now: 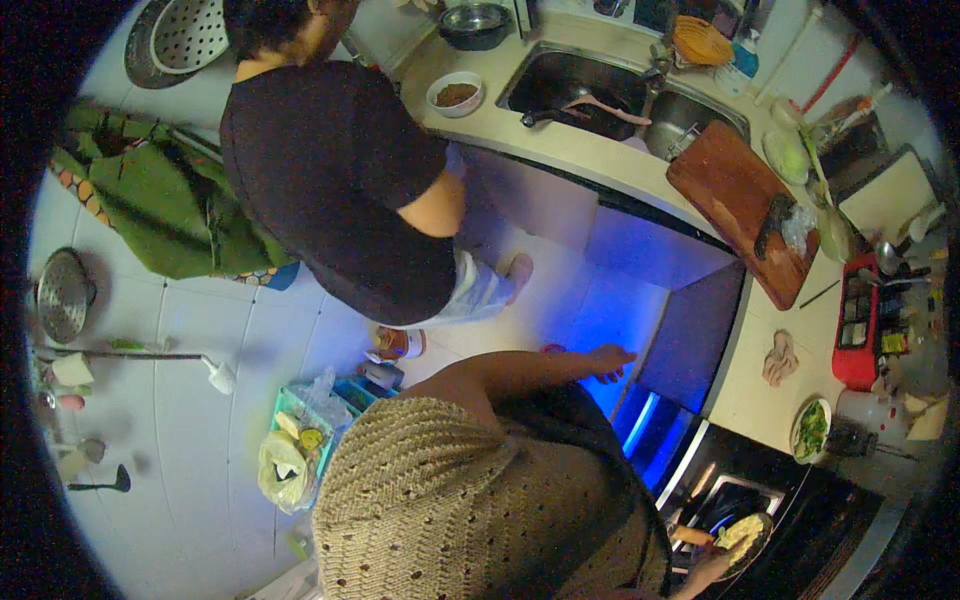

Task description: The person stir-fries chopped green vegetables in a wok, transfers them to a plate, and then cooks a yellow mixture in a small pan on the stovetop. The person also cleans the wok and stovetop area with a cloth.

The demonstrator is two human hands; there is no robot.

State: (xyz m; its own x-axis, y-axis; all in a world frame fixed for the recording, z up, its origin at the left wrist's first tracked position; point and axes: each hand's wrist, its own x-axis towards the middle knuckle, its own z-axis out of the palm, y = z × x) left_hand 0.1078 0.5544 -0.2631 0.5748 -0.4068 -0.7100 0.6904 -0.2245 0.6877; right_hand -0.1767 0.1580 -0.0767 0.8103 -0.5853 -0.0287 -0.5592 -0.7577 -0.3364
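Observation:
My left hand hangs in front of the counter, fingers loosely spread, holding nothing. At the lower right, my right hand is at the near edge of a round pan on the black gas stove. Pale yellow food lies in the pan, and a wooden handle sticks out beside it. Whether my right fingers grip a utensil or the pan is too dark and small to tell. A bowl of chopped greens stands on the counter beside the stove, near a crumpled cloth.
Another person in a dark shirt stands at the upper left, near the double sink. A wooden cutting board overhangs the counter edge. A red rack stands against the wall. A teal crate is behind me.

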